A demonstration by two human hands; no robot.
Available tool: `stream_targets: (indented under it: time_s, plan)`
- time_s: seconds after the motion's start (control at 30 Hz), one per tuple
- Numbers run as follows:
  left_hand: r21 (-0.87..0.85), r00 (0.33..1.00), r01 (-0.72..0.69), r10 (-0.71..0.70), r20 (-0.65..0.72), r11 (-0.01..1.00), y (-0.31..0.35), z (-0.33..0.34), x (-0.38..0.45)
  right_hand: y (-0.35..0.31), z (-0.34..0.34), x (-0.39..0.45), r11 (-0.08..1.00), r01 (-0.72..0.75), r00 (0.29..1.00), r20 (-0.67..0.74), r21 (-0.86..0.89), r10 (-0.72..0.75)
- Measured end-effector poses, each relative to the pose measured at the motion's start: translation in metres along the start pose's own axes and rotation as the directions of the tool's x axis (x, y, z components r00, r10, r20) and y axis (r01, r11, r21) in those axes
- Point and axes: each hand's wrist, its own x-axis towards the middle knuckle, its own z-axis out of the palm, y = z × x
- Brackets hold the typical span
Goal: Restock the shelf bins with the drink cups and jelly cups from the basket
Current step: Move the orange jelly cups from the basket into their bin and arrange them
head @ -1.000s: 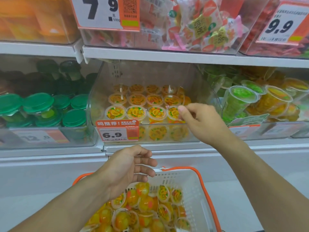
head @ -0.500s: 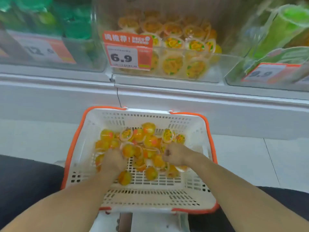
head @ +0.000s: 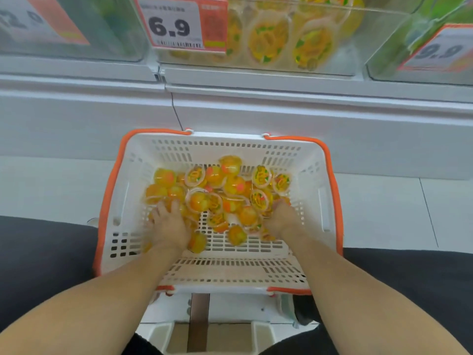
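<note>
Both hands are down in the basket (head: 311,175), gathering jelly cups (head: 231,187) for the bin (head: 358,47) above. Left hand (head: 170,226) lies spread over the pile; right hand (head: 280,220) grip cannot be determined.

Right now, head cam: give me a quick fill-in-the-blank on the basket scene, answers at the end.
1. Both hands, the left hand and the right hand, reach into the ____ .
2. The rim of the basket is coloured ____ .
3. The price tag on the shelf bin above the basket reads ____ .
4. The jelly cups in the basket are mostly ____ in colour.

Missing words: basket; orange; 6.9; yellow-orange
</note>
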Motion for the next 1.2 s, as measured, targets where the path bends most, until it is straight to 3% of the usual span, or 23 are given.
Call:
stream_targets:
  time_s: [0.07,0.2,0.33,0.4,0.53,0.63,0.7,0.77,0.83,0.9,0.97,1.07,1.2]
  plan:
    - [-0.098,0.996,0.053,-0.045,0.080,0.994,-0.008,0.002,0.011,-0.008,0.003,0.007,1.000,0.020,1.000,0.003,0.015,-0.020]
    - [-0.034,0.997,0.002,0.001,0.078,0.999,-0.017,-0.004,0.023,-0.035,-0.008,0.018,0.998,-0.021,0.998,0.060,-0.055,0.025]
    - [0.004,0.996,-0.020,0.020,0.090,1.000,-0.020,-0.013,0.026,-0.045,-0.010,0.028,0.986,-0.088,0.994,-0.078,-0.144,0.077]
    - [-0.020,0.994,0.002,0.000,0.112,1.000,-0.020,-0.016,0.023,-0.050,0.001,0.026,0.966,-0.058,0.998,-0.019,-0.252,0.055]
    - [-0.231,0.989,0.108,-0.081,0.123,0.967,-0.007,-0.033,0.015,-0.055,0.021,0.031,0.947,-0.001,0.984,0.169,-0.322,0.059]
    - [-0.449,0.962,0.246,-0.158,0.224,0.859,-0.004,-0.046,0.014,-0.049,0.031,0.036,0.890,0.094,0.970,0.242,-0.447,0.019]
    - [-0.611,0.881,0.429,-0.158,0.446,0.665,-0.009,-0.053,0.015,-0.050,0.031,0.035,0.864,0.148,0.969,0.244,-0.482,-0.030]
    - [-0.679,0.754,0.601,-0.016,0.657,0.422,-0.013,-0.061,0.010,-0.052,0.032,0.034,0.863,0.187,0.956,0.290,-0.469,-0.049]
    - [-0.722,0.723,0.635,0.120,0.681,0.274,-0.014,-0.067,0.007,-0.057,0.025,0.035,0.944,0.103,0.914,0.403,-0.314,0.035]
    - [-0.780,0.746,0.611,0.232,0.624,0.134,-0.012,-0.073,0.006,-0.060,0.008,0.038,0.995,-0.099,0.812,0.577,-0.002,0.082]
    - [-0.780,0.713,0.623,0.370,0.595,0.056,-0.008,-0.085,0.004,-0.067,-0.029,0.032,0.955,-0.190,0.716,0.698,0.226,-0.023]
    - [-0.765,0.560,0.643,0.654,0.508,0.043,0.001,-0.113,0.000,-0.080,-0.105,0.006,0.805,-0.194,0.661,0.681,0.560,-0.315]
    - [-0.827,0.396,0.548,0.831,0.390,0.127,0.029,-0.169,-0.009,-0.091,-0.203,-0.043,0.677,0.009,0.554,0.560,0.736,-0.616]
